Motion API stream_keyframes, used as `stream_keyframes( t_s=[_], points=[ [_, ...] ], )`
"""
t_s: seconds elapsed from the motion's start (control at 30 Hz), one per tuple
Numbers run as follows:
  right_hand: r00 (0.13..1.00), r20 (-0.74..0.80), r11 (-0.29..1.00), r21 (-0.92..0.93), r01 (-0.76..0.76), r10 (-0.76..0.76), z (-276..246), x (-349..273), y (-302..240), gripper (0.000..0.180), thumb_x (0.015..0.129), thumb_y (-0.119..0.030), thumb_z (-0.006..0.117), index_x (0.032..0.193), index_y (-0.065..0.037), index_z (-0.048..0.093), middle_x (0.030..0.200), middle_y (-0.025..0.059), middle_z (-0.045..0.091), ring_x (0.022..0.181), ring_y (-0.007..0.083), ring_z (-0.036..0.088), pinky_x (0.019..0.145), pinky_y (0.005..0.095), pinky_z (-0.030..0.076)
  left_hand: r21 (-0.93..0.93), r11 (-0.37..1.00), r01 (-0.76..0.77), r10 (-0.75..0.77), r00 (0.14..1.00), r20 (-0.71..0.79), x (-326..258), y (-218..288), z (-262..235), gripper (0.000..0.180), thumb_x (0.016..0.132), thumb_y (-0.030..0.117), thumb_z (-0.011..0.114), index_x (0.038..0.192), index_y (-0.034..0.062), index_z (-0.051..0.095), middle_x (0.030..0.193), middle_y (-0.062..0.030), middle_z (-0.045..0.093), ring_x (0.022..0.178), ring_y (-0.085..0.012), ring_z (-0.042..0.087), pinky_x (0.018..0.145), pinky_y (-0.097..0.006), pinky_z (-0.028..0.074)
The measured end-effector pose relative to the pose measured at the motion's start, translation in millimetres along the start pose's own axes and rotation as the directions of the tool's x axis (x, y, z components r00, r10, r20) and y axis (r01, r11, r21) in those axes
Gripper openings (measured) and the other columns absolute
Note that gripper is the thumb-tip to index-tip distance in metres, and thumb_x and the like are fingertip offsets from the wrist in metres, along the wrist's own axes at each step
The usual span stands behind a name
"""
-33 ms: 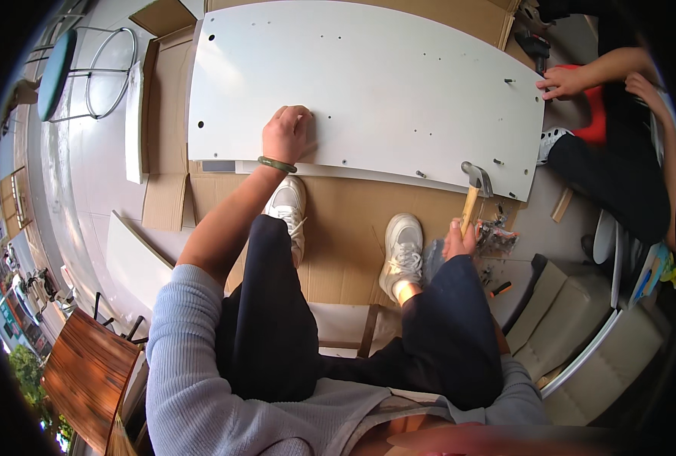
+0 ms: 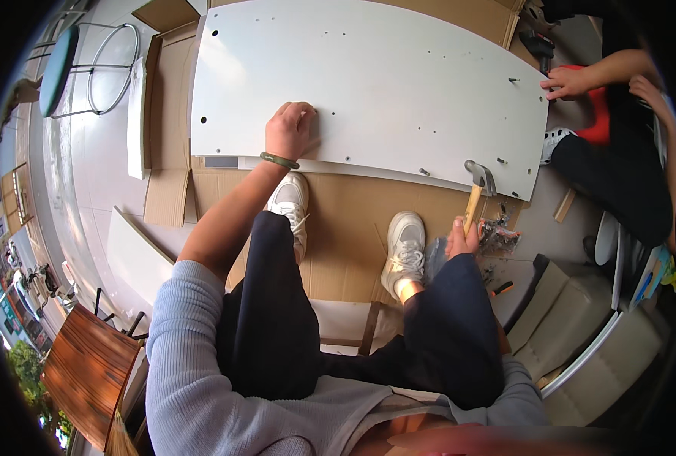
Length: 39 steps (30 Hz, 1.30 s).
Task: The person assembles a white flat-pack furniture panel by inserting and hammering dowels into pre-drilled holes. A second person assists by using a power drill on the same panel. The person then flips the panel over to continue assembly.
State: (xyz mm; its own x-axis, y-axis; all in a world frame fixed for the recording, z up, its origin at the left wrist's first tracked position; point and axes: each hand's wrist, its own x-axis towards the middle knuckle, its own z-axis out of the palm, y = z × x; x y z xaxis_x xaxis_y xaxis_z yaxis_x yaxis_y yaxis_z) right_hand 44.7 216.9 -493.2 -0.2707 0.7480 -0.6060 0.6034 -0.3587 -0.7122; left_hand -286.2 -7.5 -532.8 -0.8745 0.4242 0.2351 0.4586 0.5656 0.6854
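Note:
A large white panel (image 2: 376, 83) with drilled holes lies flat in front of me. My left hand (image 2: 289, 129) rests on it with curled fingers, close to a small hole near the panel's middle. Whatever those fingers pinch, if anything, is hidden. My right hand (image 2: 462, 237) grips the wooden handle of a claw hammer (image 2: 472, 207). The hammer's metal head is over the panel's near edge, towards the right. Short dark pegs stand up from the panel, among them one peg (image 2: 424, 172) left of the hammer head and another peg (image 2: 501, 160) right of it.
Flattened cardboard (image 2: 338, 251) lies under the panel. A co-worker's hand (image 2: 568, 82) touches the panel's right end. Plastic bags of hardware (image 2: 499, 234) lie beyond my right hand. A beige chair (image 2: 573, 304) is at right, a round stool (image 2: 58, 72) at far left.

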Motion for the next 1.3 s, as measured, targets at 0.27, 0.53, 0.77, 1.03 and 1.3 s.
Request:
stream_keyframes(
  t_s=[0.27,0.53,0.77,1.03,1.3],
  points=[
    [1.000,0.025,0.998,-0.060,0.013,-0.011,-4.7,4.1,3.6,0.017,0.092,-0.026,0.057,0.101,-0.012,0.054,0.059,-0.0028,0.044,0.041,0.0051,0.034,0.037,0.0211,0.030,-0.070,0.997,-0.025,0.027,0.999,0.018,-4.0,-1.4,-3.6,0.005,0.076,0.004,0.068,0.078,0.0072,0.066,0.070,-0.0064,0.062,0.057,-0.0190,0.058,0.054,-0.029,0.047],
    [0.999,0.027,0.999,-0.029,0.023,-0.022,-4.3,2.9,2.9,0.015,0.092,-0.022,0.057,0.100,-0.011,0.054,0.058,-0.0023,0.043,0.039,0.0052,0.034,0.036,0.0214,0.029,-0.005,1.000,0.028,-0.028,0.999,0.043,0.7,1.2,1.0,0.006,0.074,0.003,0.068,0.076,0.0076,0.066,0.069,-0.0064,0.062,0.057,-0.0185,0.058,0.053,-0.029,0.047],
    [0.997,-0.010,0.995,0.062,0.072,-0.072,8.7,-11.7,-11.8,0.023,0.090,-0.020,0.059,0.110,-0.009,0.056,0.062,-0.0028,0.046,0.044,0.0040,0.037,0.040,0.0198,0.030,-0.027,0.999,0.045,-0.041,0.993,0.113,2.8,-0.2,-3.9,0.004,0.075,0.007,0.069,0.078,0.0079,0.067,0.074,-0.0062,0.065,0.059,-0.0186,0.061,0.055,-0.029,0.049],
    [0.787,0.510,0.851,-0.179,0.493,-0.348,64.6,-30.0,-72.6,0.029,0.092,-0.021,0.057,0.113,-0.002,0.055,0.069,0.0036,0.055,0.059,0.0123,0.051,0.055,0.0293,0.043,0.025,0.996,0.088,-0.091,0.985,0.145,1.8,-0.4,-1.9,0.013,0.076,0.012,0.070,0.088,0.0105,0.066,0.074,-0.0064,0.064,0.059,-0.0194,0.060,0.056,-0.031,0.048],
    [0.660,0.673,0.710,-0.280,0.646,-0.334,142.1,-43.1,-96.8,0.031,0.095,-0.027,0.052,0.115,-0.003,0.049,0.074,0.0136,0.058,0.062,0.0264,0.057,0.058,0.0361,0.045,-0.193,0.927,0.320,-0.295,0.944,0.151,-15.6,-5.0,-38.6,0.029,0.077,0.004,0.063,0.104,0.0023,0.054,0.062,-0.0009,0.043,0.054,-0.0105,0.042,0.053,-0.025,0.041]
  ],
)
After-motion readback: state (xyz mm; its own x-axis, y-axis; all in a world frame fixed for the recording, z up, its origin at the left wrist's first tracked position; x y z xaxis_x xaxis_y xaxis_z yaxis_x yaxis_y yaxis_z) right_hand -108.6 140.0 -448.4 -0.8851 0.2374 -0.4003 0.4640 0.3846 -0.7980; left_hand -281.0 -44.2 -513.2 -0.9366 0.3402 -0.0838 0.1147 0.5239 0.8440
